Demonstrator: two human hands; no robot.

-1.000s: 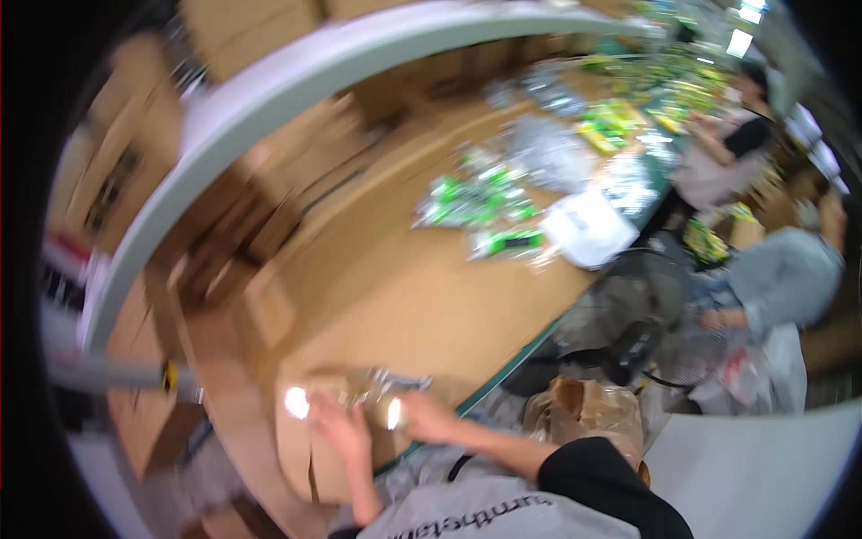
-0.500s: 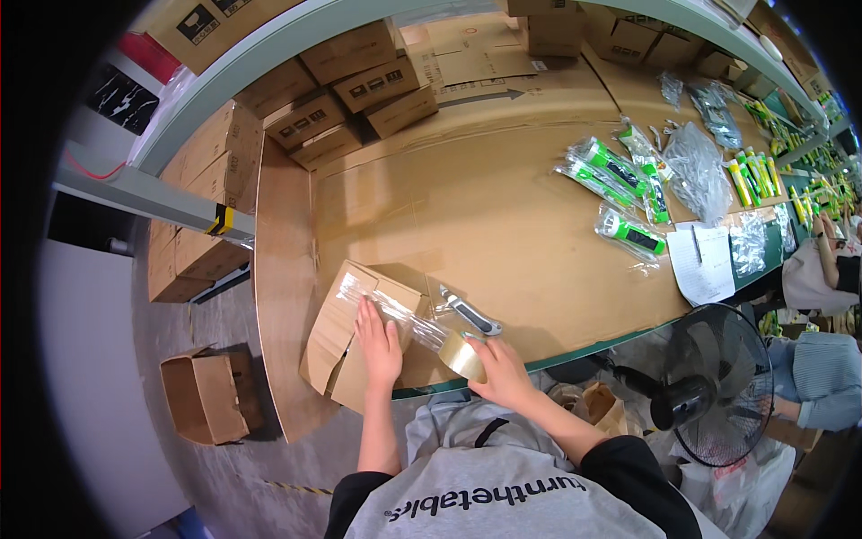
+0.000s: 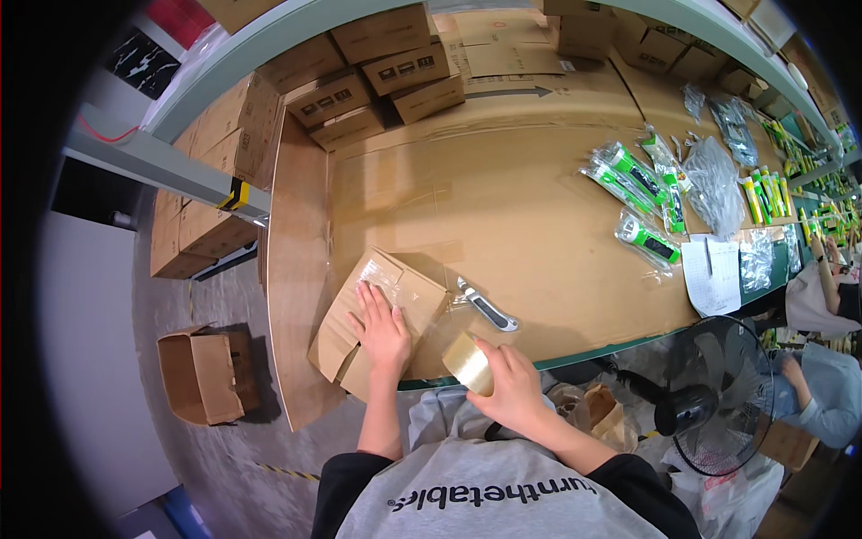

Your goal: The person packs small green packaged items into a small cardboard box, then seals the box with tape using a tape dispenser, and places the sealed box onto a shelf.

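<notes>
A cardboard box (image 3: 337, 319) lies at the near left of the work surface, with a shiny strip of clear packing tape (image 3: 392, 276) across its upper part. My left hand (image 3: 384, 334) rests flat on the box, fingers stretched over the tape's lower edge. In my right hand (image 3: 512, 384) is a roll of packing tape (image 3: 468, 364), held just right of the box and apart from it. A grey utility knife (image 3: 488, 305) lies on the cardboard surface beyond the roll.
Several bagged green-and-white flashlights (image 3: 648, 241) lie to the right, near a paper sheet (image 3: 711, 277) with a pen. Stacked cartons (image 3: 409, 67) stand at the back left. A black fan (image 3: 709, 395) is at the near right; an open carton (image 3: 211, 375) sits on the floor.
My right hand has drawn the tape roll slightly away from the box; the strip that stretched between them no longer shows. My left hand still presses on the box. The view has shifted slightly.
</notes>
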